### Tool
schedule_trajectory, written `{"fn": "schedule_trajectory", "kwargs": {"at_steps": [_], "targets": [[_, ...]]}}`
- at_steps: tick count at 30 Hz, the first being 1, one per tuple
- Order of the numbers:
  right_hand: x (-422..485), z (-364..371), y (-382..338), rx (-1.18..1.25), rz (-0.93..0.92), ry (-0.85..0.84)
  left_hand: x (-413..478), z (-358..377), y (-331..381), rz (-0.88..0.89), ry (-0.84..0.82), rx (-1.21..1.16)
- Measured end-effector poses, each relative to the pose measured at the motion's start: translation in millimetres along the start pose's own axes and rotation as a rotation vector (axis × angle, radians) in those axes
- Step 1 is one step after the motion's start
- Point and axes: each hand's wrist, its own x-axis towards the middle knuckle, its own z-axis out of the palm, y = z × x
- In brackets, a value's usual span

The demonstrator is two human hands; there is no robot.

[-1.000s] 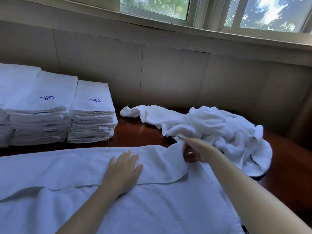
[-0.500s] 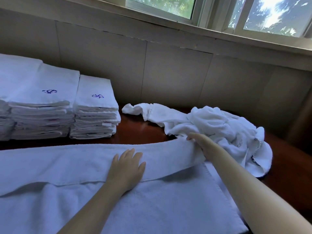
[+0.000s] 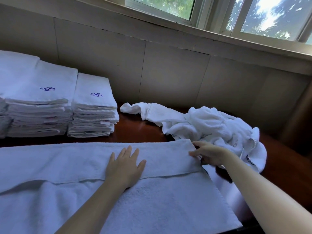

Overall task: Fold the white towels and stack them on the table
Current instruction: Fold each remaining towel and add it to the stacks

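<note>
The left grip (image 3: 125, 166), a bare hand, lies palm down on the white towel (image 3: 160, 200). Its fingers are straight and slightly spread, pointing away from the body, with the thumb out to the right. Its bare forearm rises from the lower edge of view. The right grip (image 3: 209, 153), also bare, sits farther forward and to the right, apart from the left. Its thumb and forefinger reach left to pinch the end of the towel's folded-over flap, the other fingers curled below. The right forearm stretches in from the lower right corner.
</note>
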Motion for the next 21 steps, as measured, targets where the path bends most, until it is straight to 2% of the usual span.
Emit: {"fn": "schedule_trajectory", "kwargs": {"at_steps": [3, 8, 12, 18, 21], "targets": [[0.6, 7.2, 2.1, -0.334, -0.034, 0.233, 0.3, 0.3, -1.3, -0.001, -0.003, 0.015], [10.2, 25.7, 0.4, -0.643, -0.038, 0.425, 0.6, -1.3, -3.4, -0.018, -0.011, 0.021], [13.2, 35.9, 2.4, -0.800, 0.027, 0.564, -1.5, -8.2, -24.9, -0.094, 0.002, 0.042], [13.9, 53.2, 18.0, -0.980, -0.021, 0.744, -9.1, -26.2, -76.3, -0.232, -0.001, 0.031], [0.6, 61.5, 19.9, -1.246, -0.060, 0.901, -20.1, -32.9, -92.7, -0.257, 0.097, 0.042]]}}
